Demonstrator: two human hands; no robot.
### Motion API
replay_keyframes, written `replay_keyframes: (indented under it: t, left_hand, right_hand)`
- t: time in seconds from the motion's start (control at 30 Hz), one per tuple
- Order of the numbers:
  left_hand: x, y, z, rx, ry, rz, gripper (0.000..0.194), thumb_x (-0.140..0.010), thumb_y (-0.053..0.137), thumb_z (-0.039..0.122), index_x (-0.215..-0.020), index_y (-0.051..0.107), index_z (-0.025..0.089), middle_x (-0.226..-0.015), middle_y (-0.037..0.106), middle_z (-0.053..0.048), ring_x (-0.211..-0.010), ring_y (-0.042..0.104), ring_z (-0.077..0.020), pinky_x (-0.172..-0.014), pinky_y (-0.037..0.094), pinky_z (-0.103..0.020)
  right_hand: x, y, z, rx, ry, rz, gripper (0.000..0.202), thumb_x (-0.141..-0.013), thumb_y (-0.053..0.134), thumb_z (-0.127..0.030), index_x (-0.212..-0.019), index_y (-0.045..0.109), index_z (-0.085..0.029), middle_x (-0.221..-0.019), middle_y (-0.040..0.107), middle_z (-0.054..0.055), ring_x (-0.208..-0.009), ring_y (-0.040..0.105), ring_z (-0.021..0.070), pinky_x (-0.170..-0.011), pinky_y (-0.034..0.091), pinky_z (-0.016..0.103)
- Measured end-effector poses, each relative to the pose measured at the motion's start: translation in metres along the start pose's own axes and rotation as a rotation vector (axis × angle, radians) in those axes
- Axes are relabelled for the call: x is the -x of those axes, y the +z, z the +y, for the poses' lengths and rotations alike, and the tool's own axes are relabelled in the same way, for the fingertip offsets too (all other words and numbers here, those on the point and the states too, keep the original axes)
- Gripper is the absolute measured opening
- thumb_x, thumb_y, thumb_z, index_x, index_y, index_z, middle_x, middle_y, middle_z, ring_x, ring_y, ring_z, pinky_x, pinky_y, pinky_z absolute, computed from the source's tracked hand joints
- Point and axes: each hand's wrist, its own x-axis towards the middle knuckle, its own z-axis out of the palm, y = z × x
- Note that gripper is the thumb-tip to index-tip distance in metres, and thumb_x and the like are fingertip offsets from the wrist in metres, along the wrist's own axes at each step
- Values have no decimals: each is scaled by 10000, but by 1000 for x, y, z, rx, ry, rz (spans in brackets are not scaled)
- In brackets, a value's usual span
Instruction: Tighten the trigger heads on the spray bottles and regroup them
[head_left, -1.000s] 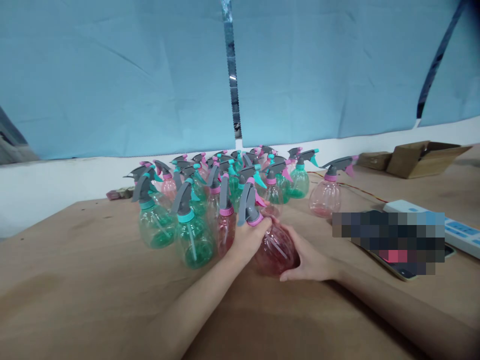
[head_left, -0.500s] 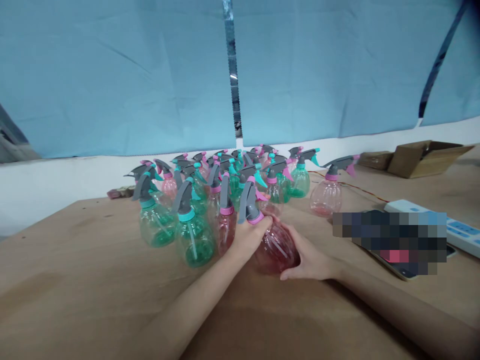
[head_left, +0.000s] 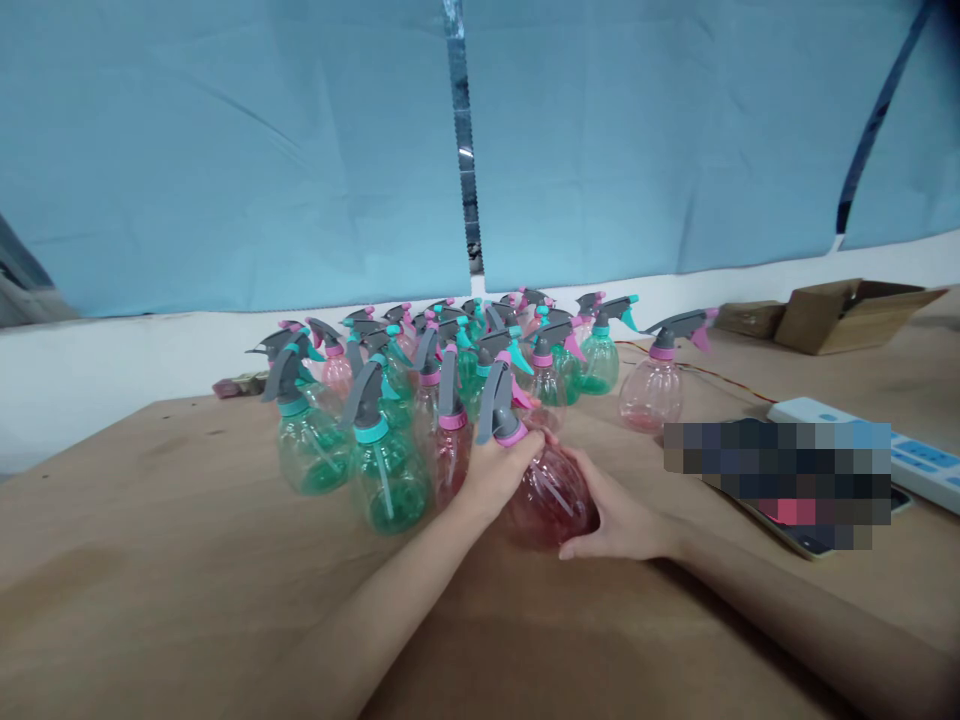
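Observation:
A clear pink spray bottle [head_left: 553, 497] with a grey head and pink collar leans to the left between my two hands. My left hand [head_left: 504, 468] is closed around its neck, just under the collar; some of those fingers are hidden behind the bottle. Lower down, my right hand [head_left: 611, 515] grips the body from the right side, thumb near the base. Close by on the left stand another pink spray bottle [head_left: 452, 460] and a green spray bottle [head_left: 390, 490], both upright.
Several more green and pink spray bottles crowd the table behind. One pink bottle [head_left: 651, 395] stands apart on the right. Further right lie a phone [head_left: 814, 540], partly blurred out, and a white power strip [head_left: 919, 460]. An open cardboard box [head_left: 832, 325] sits at the back right.

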Motion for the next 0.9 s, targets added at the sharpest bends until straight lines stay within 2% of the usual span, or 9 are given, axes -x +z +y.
replay_keyframes:
  t: [0.1,0.2,0.33,0.43,0.57,0.63,0.77,0.9]
  left_hand:
    - [-2,-1,-2,-50,1,5,96,-652,618,193,-737,619,150,-750,677,-49,-774,646,-197,-784,497,-364]
    - [-3,0,-3,-120,45,28,134,-658,658,231,-759,625,150,-797,679,-51,-797,645,-203,-801,497,-372]
    - [0,4,-5,-152,153,-39,213,-674,667,226,-869,615,158,-905,669,-55,-895,631,-198,-873,474,-371]
    - [7,5,-12,-232,192,-68,331,-693,659,234,-1003,571,160,-1047,633,-83,-1021,584,-214,-940,432,-393]
    - [28,-1,-29,-373,110,-44,560,-738,603,252,-1250,396,157,-1313,467,-122,-1230,420,-230,-1044,327,-421]
    - [40,-8,-35,-469,43,-83,628,-749,567,252,-1314,318,140,-1382,386,-128,-1279,356,-232,-1080,268,-429]
    - [54,-21,-39,-692,-27,-183,563,-749,508,245,-1278,385,97,-1356,420,-137,-1276,355,-240,-1099,221,-433]
    - [53,-22,-37,-751,-59,-232,535,-742,489,231,-1250,418,77,-1337,440,-142,-1258,377,-233,-1090,246,-411]
  right_hand:
    - [0,1,-6,36,-32,26,1015,-621,759,-415,-1384,112,-246,-1434,235,148,-1315,246,344,-1047,270,548]
    - [-1,3,-14,90,-62,82,1099,-612,764,-400,-1410,28,-225,-1469,143,152,-1341,171,346,-1070,214,547]
    - [-4,7,-23,117,-88,133,1035,-641,725,-291,-1413,41,-203,-1457,192,149,-1333,203,330,-1079,209,524]
    - [-5,6,-21,111,-63,182,979,-645,696,-246,-1405,80,-208,-1440,234,147,-1315,252,327,-1063,248,523]
    - [-7,-2,-9,144,-7,243,975,-650,692,-252,-1398,68,-225,-1409,272,157,-1279,319,329,-1019,322,523]
    - [-8,-7,-3,200,43,279,990,-634,706,-275,-1390,69,-216,-1377,297,163,-1259,343,334,-1005,337,527]
    - [-11,-14,3,338,174,409,952,-608,721,-357,-1347,148,-173,-1310,329,170,-1202,401,339,-986,358,519]
    - [-13,-22,12,418,263,525,879,-637,683,-394,-1319,184,-154,-1268,368,168,-1155,445,335,-944,404,485]
